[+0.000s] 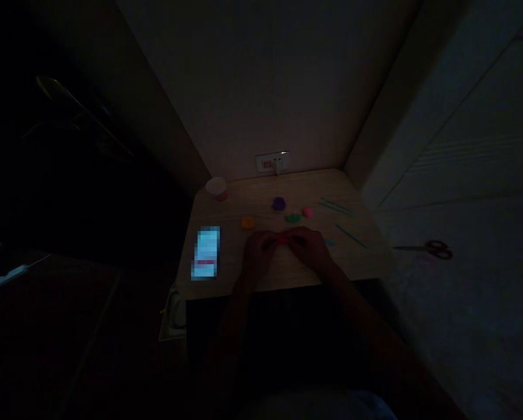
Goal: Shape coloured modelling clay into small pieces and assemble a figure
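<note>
A small red lump, which looks like modelling clay (282, 239), is pinched between my two hands over the front half of the small wooden table (226, 274). My left hand (260, 251) grips it from the left and my right hand (309, 246) from the right, fingers bent inward. Just beyond lie an orange lump (248, 223), a green piece (293, 218), a purple lump (279, 203) and a pink ball (307, 212). Dim light and the fingers hide the red piece's exact shape.
A lit phone (206, 254) lies at the table's left, below a pale cup (218, 188). Thin teal sticks (351, 235) lie at the right. Scissors (436, 249) rest on a pale surface beyond the right edge. A wall socket (272, 162) holds a plug behind the table.
</note>
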{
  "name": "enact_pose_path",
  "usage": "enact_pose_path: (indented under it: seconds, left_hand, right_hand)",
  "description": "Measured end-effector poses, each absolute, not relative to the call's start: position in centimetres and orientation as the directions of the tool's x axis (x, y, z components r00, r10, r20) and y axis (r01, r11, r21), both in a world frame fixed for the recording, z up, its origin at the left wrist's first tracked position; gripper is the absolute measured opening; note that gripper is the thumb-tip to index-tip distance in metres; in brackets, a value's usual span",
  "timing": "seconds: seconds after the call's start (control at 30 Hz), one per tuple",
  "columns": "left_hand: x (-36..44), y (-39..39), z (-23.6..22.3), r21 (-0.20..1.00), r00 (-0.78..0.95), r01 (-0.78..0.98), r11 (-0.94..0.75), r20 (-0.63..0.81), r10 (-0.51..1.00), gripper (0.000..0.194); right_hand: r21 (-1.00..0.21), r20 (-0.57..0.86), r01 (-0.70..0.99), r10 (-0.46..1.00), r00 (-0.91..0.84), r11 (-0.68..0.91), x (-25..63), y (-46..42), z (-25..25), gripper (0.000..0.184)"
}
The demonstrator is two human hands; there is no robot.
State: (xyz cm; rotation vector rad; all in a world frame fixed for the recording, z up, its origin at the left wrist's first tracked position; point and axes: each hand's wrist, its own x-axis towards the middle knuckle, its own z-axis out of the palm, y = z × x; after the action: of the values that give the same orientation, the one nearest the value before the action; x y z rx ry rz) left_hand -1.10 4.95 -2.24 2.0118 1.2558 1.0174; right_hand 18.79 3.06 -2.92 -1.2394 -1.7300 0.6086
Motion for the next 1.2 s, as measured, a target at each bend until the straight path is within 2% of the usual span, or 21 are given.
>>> enact_pose_path:
  seconds: [0.47,0.67,0.9,0.97,1.07,1.13,1.2]
  left_hand:
    - [-0.94,4.94,-2.10,0.718,0.315,0.530,-0.451,0.327,0.891,0.015]
    - [-1.00,4.59,-2.01,0.744,0.287,0.500,-0.444,0.341,0.895,0.013]
    - [-0.96,4.25,-1.80,0.739,0.274,0.513,-0.437,0.341,0.899,0.011]
    - [-0.90,4.21,-1.82,0.730,0.269,0.537,-0.423,0.327,0.906,0.015]
    - [-0.88,4.28,-1.91,0.772,0.253,0.501,-0.391,0.302,0.919,0.033]
    - [-0.91,4.37,-1.97,0.792,0.261,0.472,-0.386,0.293,0.920,0.041]
    - [-0.96,4.42,-1.98,0.768,0.286,0.493,-0.409,0.301,0.910,0.038]
  right_hand:
    - [-0.746,0.393,0.542,0.913,-0.111,0.387,18.68,3.08,-2.82,0.022]
    - [-0.792,0.405,0.465,0.910,-0.086,0.396,18.71,2.77,-3.01,0.028]
    - [-0.810,0.445,0.420,0.896,-0.014,0.409,18.85,2.12,-2.55,0.018]
    - [-0.810,0.437,0.414,0.898,-0.047,0.416,18.75,2.21,-2.60,0.022]
    - [-0.798,0.397,0.460,0.914,-0.086,0.390,18.51,2.47,-2.75,0.035]
    - [-0.786,0.364,0.504,0.927,-0.088,0.357,18.40,2.59,-2.78,0.028]
    - [-0.789,0.341,0.519,0.937,-0.076,0.329,18.38,2.60,-2.72,0.016]
